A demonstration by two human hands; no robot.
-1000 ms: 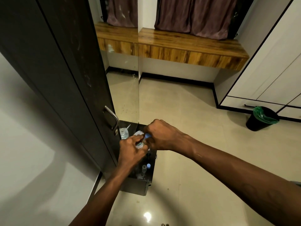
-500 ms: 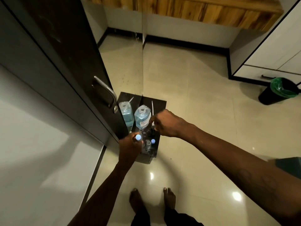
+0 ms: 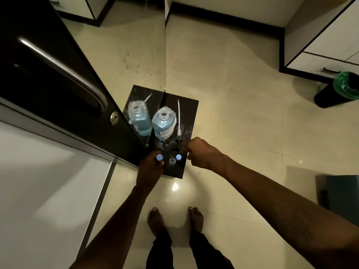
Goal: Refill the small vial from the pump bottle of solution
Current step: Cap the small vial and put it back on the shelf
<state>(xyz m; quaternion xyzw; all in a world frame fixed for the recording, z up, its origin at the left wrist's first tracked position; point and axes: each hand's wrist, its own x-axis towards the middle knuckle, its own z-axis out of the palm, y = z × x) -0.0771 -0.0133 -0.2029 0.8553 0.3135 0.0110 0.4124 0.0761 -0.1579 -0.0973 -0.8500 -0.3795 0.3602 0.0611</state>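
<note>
The pump bottle (image 3: 164, 122) of blue solution stands with its neck uncapped on a small black stand (image 3: 191, 113). Its pump head with the white tube (image 3: 179, 121) lies just right of it. My left hand (image 3: 150, 168) grips a small vial with a blue cap (image 3: 159, 157) at the stand's near left corner. A second blue-capped vial (image 3: 178, 157) and an uncapped clear vial (image 3: 172, 161) stand beside it. My right hand (image 3: 200, 153) is curled at the stand's right edge, close to the pump's black head; what its fingers touch is hidden.
A mirror panel on the left reflects the bottle (image 3: 138, 121). A dark cabinet door with a metal handle (image 3: 64, 70) stands to the left. A black bin with a green liner (image 3: 339, 90) sits at the far right. My bare feet (image 3: 155, 220) are on the tiled floor.
The view has tilted down to the floor. My hands, joined at the vial's cap a second ago, have parted: the left lowered the capped vial, the right moved right toward the pump head.
</note>
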